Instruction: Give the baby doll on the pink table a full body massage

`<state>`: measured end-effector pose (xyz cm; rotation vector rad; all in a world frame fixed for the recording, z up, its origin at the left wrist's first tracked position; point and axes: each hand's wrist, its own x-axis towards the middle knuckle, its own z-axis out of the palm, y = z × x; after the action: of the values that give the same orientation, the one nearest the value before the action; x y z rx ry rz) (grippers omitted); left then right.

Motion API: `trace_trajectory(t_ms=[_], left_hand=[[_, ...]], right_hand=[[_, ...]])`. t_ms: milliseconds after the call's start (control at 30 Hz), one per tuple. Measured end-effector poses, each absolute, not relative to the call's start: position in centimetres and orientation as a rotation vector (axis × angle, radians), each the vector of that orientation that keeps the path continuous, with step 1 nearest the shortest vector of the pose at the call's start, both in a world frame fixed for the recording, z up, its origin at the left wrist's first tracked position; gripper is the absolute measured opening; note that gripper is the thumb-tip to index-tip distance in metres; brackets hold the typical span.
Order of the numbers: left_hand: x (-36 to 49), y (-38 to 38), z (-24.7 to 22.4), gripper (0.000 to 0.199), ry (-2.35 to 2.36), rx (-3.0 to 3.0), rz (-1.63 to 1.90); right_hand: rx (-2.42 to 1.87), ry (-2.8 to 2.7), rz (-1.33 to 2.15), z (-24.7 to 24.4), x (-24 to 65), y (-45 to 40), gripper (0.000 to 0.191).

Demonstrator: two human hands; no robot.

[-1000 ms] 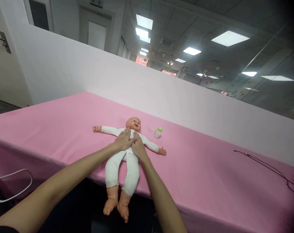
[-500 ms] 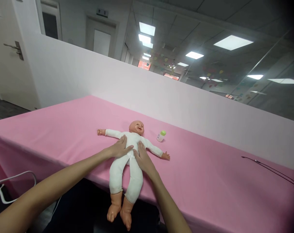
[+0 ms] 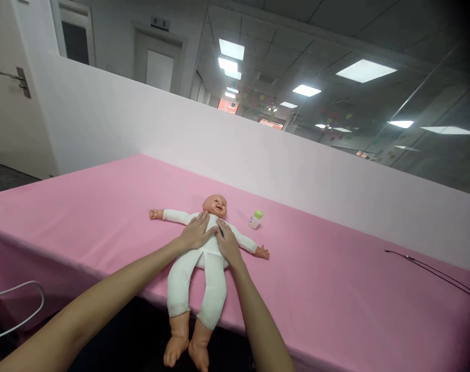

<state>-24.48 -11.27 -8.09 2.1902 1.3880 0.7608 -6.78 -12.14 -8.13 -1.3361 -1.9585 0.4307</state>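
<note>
A baby doll (image 3: 209, 253) with a white cloth body lies on its back on the pink-covered table (image 3: 335, 289). Its arms are spread wide, and its lower legs and feet extend past the table's front edge. My left hand (image 3: 197, 232) rests flat on the left side of the doll's chest, fingers stretched towards its head. On the right side of the chest lies my right hand (image 3: 227, 241), also flat with fingers extended. Both thumbs come close together at the middle of the chest. Right of the doll's head stands a small bottle (image 3: 255, 219) with a green cap.
A thin black cable (image 3: 432, 273) lies at the table's right end. Behind the table runs a low white wall (image 3: 258, 155) with glass above it. A white cable (image 3: 41, 305) loops at the lower left. A door (image 3: 13, 98) stands at the far left.
Both hands have slid up the doll's body, from the belly to the chest, and are closer together. The view has shifted slightly.
</note>
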Motion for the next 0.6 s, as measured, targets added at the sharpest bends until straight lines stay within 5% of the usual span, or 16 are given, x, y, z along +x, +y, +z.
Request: trace_trajectory(t_ms=[300, 433, 600], left_hand=[[-28.6, -17.8, -6.6, 0.090, 1.365, 1.889, 0.823], [-30.0, -27.4, -6.2, 0.051, 1.289, 1.938, 1.237], [-33.8, -35.5, -9.1, 0.026, 1.254, 2.339, 1.186]], right_hand=[[-1.680, -1.779, 0.177, -8.0, -2.4, -12.5, 0.055], [-2.052, -1.556, -0.055, -6.9, -0.7, -13.5, 0.055], [-2.425, -1.383, 0.044, -6.4, 1.5, -14.3, 0.076]])
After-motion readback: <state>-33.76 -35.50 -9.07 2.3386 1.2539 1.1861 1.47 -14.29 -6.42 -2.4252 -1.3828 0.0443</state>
